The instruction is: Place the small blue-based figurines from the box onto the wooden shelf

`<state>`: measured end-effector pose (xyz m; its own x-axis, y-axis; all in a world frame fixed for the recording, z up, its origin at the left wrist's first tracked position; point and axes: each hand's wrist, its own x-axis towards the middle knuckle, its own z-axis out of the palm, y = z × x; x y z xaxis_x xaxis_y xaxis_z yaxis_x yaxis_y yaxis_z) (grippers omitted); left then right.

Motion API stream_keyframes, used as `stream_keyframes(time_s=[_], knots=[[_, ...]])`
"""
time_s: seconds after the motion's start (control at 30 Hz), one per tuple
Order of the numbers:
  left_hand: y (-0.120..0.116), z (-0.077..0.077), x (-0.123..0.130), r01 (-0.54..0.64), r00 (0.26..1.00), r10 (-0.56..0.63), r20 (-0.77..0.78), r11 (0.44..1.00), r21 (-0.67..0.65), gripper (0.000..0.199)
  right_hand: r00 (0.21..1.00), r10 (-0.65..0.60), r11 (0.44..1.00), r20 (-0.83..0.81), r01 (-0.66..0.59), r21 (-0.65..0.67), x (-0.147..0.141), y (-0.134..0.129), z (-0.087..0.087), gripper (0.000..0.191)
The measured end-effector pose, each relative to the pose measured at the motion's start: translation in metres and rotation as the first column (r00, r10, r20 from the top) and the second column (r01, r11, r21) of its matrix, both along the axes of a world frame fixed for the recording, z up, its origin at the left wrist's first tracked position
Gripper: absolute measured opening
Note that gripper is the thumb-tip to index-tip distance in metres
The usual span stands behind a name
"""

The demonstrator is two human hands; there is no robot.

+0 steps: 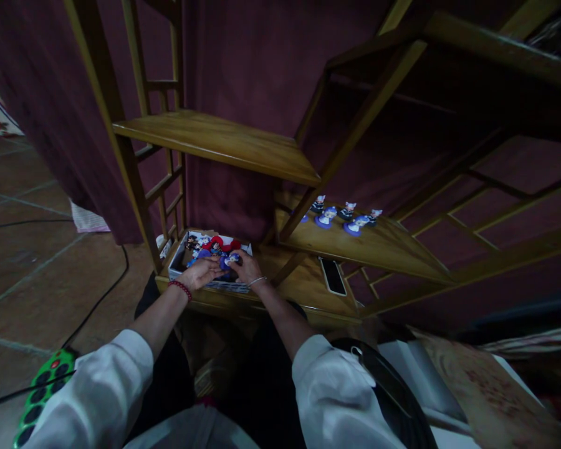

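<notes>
A small figurine with purple hair and a purple base [230, 260] is held over an open box [174, 267]. My right hand [249, 268] is closed on its right side, thumb and fingers pinching it. My left hand [204, 273] is turned palm up, its fingertips gripping the purple base from the left. Inside the box lie several more figurines, among them a red one [223, 244] and a dark-haired one [191, 241]. My hands hide the box's front middle part.
On the raised wooden shelf [393, 252] to the right stand several figurines, including purple-based ones [327, 217] and dark ones [348, 210]. A phone [333, 276] lies on the lower shelf. Another shelf board [224, 140] overhangs the box. A green power strip [44, 390] is on the floor.
</notes>
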<state>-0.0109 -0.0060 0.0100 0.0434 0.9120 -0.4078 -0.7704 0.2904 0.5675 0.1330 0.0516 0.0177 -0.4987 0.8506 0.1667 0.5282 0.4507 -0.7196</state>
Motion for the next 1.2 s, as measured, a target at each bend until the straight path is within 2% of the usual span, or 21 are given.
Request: stream_keyframes(time_s=[0.1,0.3,0.53,0.87,1.2], knots=[[-0.002,0.001,0.000,0.029,0.997,-0.025,-0.075,0.998,0.048,0.021,0.998,0.041,0.999,-0.048,-0.041,-0.006,0.003,0.001,0.004,0.029],[-0.008,0.004,0.001,0.011,0.999,-0.007,-0.050,0.996,0.086,0.014,0.989,0.052,0.992,-0.140,-0.067,-0.104,0.008,-0.001,0.008,0.028],[-0.024,0.025,0.009,-0.003,0.999,0.008,-0.053,0.995,0.095,0.010,0.985,0.062,0.984,-0.164,-0.088,-0.155,0.014,-0.007,0.015,0.026],[-0.039,0.032,0.018,-0.073,0.997,0.077,-0.018,0.982,0.175,0.021,0.953,0.118,0.978,-0.277,-0.160,-0.133,0.023,-0.019,0.034,0.027],[-0.054,0.053,0.029,-0.170,0.983,0.181,-0.041,0.965,0.200,0.024,0.935,0.163,0.975,-0.316,-0.201,-0.090,0.025,-0.032,0.057,0.027]])
